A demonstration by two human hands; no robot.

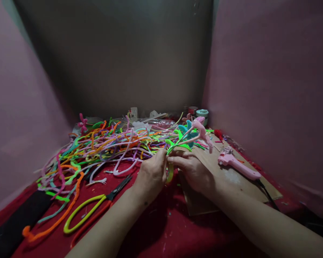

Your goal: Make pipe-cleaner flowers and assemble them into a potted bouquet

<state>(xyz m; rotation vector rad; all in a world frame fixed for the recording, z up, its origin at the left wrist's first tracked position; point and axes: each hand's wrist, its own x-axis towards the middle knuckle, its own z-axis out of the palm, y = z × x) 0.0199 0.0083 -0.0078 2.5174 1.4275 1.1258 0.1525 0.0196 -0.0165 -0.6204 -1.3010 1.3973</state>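
Observation:
My left hand (153,168) is closed around the green stems of a small bunch of pipe-cleaner flowers (201,132). The bunch has pink blooms, a teal flower (188,132) and bright green leaves (184,146), and it leans up to the right. The fingers of my right hand (190,166) pinch at the stem base, right beside my left hand. A translucent yellow-green band (170,173), maybe a roll of tape, shows between and below my hands. The stem ends are hidden by my fingers.
Tangled coloured pipe cleaners (110,147) heap at the left and back. Scissors (102,202) with yellow and red handles lie front left, by a black object (21,222). A pink glue gun (238,166) rests on a cardboard sheet (204,200) at right. Walls flank the red-covered table (161,229).

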